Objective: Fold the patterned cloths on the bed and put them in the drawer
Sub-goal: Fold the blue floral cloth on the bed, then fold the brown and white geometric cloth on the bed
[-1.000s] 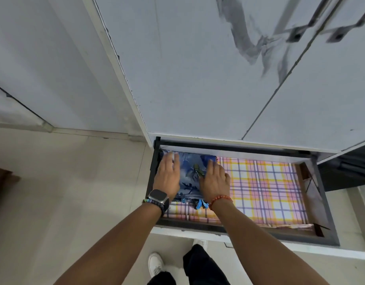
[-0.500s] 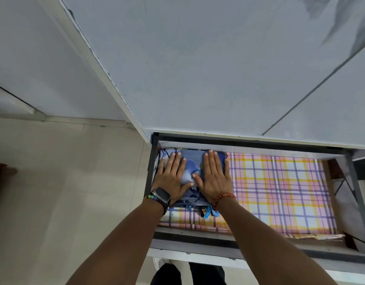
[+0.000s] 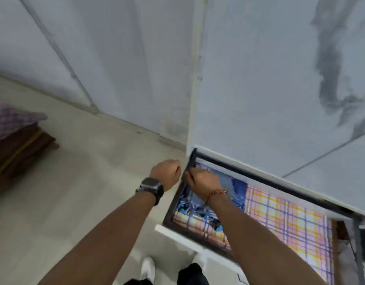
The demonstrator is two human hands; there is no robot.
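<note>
Left hand (image 3: 166,173): fingers curled in, holding nothing, raised over the floor just outside the drawer's left wall. Right hand (image 3: 204,183): above the blue patterned cloth (image 3: 235,189), near the back left corner of the drawer (image 3: 198,233); fingers bent, but motion blur too heavy to tell whether gripping cloth or free. Noted as undetermined.

Blue patterned cloth: folded, lying flat in the left part of the open drawer, on top of a pink-and-yellow plaid liner (image 3: 288,219) covering the drawer bottom. Blue fringe visible at the near edge.

Progress, judged: this cloth folded and placed, so one delivery effectively complete. Drawer not closed. Bed corner (image 3: 13,124) seen at far left with purple checked covering; surface mostly out of frame, so number of cloths remaining there unknown. Likely left: return to bed, fold any others, bring them over, close drawer.
</note>
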